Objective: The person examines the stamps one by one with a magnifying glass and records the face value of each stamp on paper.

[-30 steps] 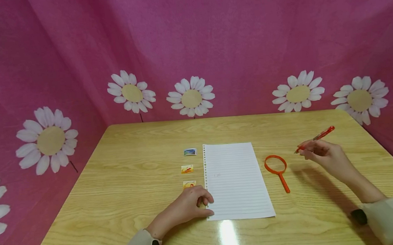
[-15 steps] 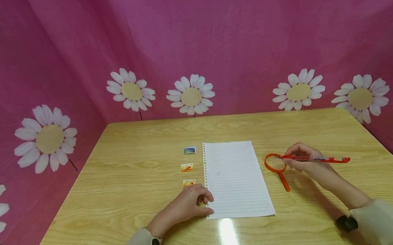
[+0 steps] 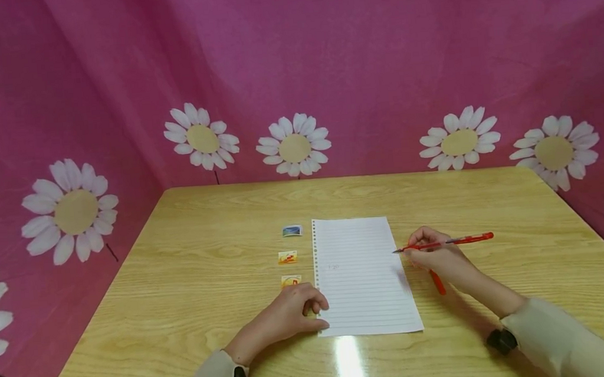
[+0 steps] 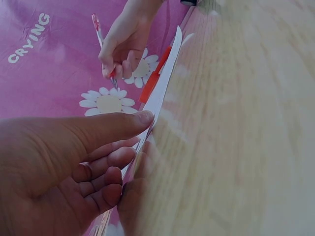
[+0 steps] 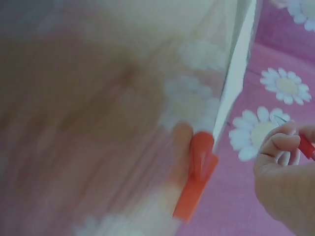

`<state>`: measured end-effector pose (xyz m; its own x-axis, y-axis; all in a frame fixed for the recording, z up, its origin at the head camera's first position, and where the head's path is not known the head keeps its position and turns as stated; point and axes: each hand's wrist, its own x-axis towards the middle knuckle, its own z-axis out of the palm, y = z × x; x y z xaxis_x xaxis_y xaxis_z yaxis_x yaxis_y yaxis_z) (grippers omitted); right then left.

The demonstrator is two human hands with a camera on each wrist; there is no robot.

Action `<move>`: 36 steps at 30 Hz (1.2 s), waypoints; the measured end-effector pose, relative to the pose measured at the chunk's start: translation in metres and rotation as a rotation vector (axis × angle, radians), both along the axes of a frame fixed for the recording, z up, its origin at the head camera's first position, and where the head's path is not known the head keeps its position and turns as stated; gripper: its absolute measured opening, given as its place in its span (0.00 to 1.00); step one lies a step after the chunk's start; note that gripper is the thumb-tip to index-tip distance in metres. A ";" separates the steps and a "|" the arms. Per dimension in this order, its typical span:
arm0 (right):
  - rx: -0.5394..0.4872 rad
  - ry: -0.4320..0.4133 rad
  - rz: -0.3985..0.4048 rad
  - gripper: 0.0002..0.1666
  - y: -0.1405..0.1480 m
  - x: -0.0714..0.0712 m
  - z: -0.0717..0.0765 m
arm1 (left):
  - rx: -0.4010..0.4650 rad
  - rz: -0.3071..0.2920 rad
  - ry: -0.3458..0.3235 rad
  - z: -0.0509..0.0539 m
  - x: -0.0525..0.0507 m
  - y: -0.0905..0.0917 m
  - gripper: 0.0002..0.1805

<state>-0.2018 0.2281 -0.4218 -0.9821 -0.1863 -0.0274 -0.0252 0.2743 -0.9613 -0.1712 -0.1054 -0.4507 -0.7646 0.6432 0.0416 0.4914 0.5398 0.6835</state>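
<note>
My right hand (image 3: 440, 257) pinches a red pen (image 3: 471, 239) between thumb and fingers, its tip pointing left over the right edge of a lined white sheet (image 3: 364, 302). The right wrist view shows the same hand (image 5: 283, 172) and the pen's red body (image 5: 306, 146), held off the table. My left hand (image 3: 293, 313) rests at the sheet's lower left edge, thumb and fingertips touching the paper. In the left wrist view the thumb of my left hand (image 4: 74, 152) lies straight, its fingers loosely bent. Small faint red writing (image 3: 333, 267) marks the sheet's left part.
A red magnifying glass lies right of the sheet; its handle (image 3: 438, 283) shows, its ring is hidden behind my right hand. Left of the sheet lie a blue-green stamp-like picture (image 3: 292, 231) and two yellow ones (image 3: 288, 257), the lower partly covered. A pink flowered curtain (image 3: 366, 59) stands behind the table.
My right hand has moved left with the pen, from right of the magnifying glass, across it, to the sheet's right edge. My left hand has stayed in place.
</note>
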 end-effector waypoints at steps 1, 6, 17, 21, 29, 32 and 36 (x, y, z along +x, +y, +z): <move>0.011 -0.003 0.003 0.06 -0.003 -0.001 0.000 | -0.002 0.001 0.001 0.000 0.000 0.000 0.11; 0.073 0.004 0.006 0.10 -0.020 -0.007 -0.003 | -0.010 0.003 -0.006 0.000 -0.001 0.000 0.11; 0.041 -0.015 0.047 0.09 -0.043 -0.018 -0.017 | -0.011 0.004 -0.024 -0.002 -0.001 0.000 0.11; 0.033 -0.047 0.046 0.07 -0.049 -0.019 -0.020 | -0.013 0.007 -0.036 -0.002 -0.002 0.000 0.11; 0.048 -0.060 0.074 0.07 -0.059 -0.022 -0.026 | -0.003 0.004 -0.036 -0.002 -0.002 -0.001 0.11; 0.060 -0.057 0.085 0.08 -0.061 -0.024 -0.027 | -0.003 0.006 -0.036 -0.002 -0.002 -0.001 0.11; 0.077 -0.068 0.094 0.09 -0.062 -0.026 -0.029 | -0.007 0.008 -0.024 -0.001 -0.002 -0.001 0.11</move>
<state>-0.2283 0.1661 -0.4505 -0.9558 -0.2721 -0.1116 0.0107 0.3471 -0.9378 -0.1729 -0.1067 -0.4516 -0.7703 0.6374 0.0190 0.4709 0.5485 0.6909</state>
